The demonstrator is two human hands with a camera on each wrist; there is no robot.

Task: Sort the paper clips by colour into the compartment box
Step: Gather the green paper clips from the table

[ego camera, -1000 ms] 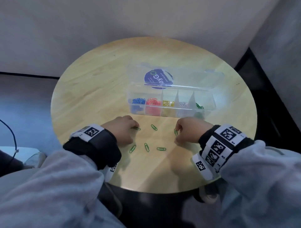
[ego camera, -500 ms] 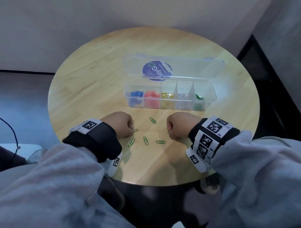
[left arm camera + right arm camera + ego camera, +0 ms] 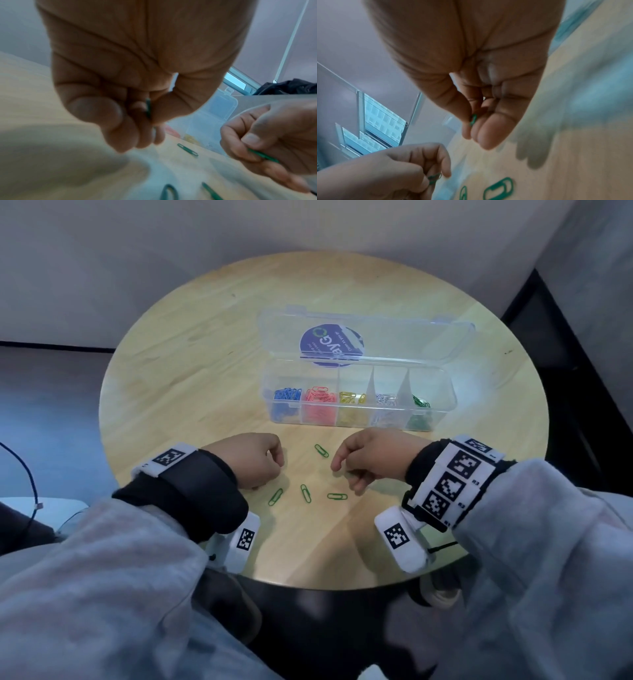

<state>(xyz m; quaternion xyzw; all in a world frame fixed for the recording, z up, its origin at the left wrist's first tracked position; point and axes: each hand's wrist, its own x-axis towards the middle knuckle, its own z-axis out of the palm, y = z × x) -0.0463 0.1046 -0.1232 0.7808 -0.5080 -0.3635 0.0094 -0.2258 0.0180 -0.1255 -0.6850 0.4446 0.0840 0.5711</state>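
Nearest, three green paper clips (image 3: 303, 493) lie loose on the round table (image 3: 191, 378). Just beyond, the left hand (image 3: 251, 462) pinches a green clip (image 3: 148, 108), the right hand (image 3: 371, 462) another (image 3: 473, 119). A fourth clip (image 3: 321, 450) lies between them. Farther stands the open compartment box (image 3: 359, 400), clips sorted by colour.

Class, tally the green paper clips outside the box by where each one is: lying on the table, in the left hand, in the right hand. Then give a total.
Loose green clips on the table: 4
Green clip in the left hand: 1
Green clip in the right hand: 1
Total: 6
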